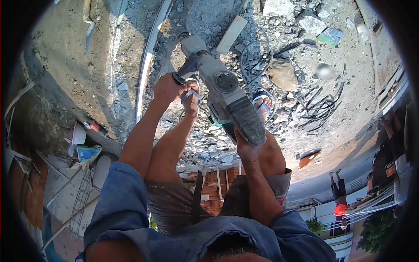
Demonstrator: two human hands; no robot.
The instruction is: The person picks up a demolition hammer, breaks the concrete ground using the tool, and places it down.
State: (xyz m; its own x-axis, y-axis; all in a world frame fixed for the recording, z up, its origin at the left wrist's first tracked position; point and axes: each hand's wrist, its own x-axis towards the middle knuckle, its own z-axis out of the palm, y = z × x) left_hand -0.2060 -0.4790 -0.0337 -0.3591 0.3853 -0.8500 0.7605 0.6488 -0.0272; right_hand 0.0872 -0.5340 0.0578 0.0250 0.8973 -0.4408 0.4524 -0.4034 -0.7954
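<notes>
A grey, dusty demolition hammer slants across the middle of the head view, its nose pointing forward and left toward the broken ground. My left hand is wrapped round the side handle near the front. My right hand grips the rear end, where the motor housing partly hides the fingers. The tip of the tool blends into the rubble and shadow, so its contact with the ground is unclear. My sandalled left foot is close beside the side handle. My right foot stands on the rubble at the other side.
Broken concrete covers the ground ahead. A looped grey cable and tangled black cord lie on the right. A long pale strip runs along the left. A person in a red top is in the distance.
</notes>
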